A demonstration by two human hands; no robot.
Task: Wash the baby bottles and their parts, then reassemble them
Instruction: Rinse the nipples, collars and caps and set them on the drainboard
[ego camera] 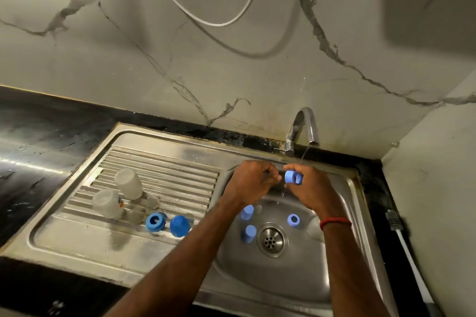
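Observation:
My right hand (309, 188) grips a blue screw ring (292, 177) over the sink basin (342, 213), under a thin stream from the tap (305, 128). My left hand (253, 181) is curled beside it, its fingertips close to the ring; what it holds is hidden. Two blue caps (247, 211) (249, 233) and another blue ring (293, 220) lie in the basin near the drain (270, 239). On the draining board (164, 177) stand two clear bottles upside down (128, 183) (107, 203), a blue ring (155, 221) and a blue cap (179, 225).
Clear teats (152, 202) lie blurred on the draining board by the bottles. A black counter (38, 136) runs to the left. The wall closes in on the right, with a white cable (409, 252) along it. A hose (213, 23) hangs on the back wall.

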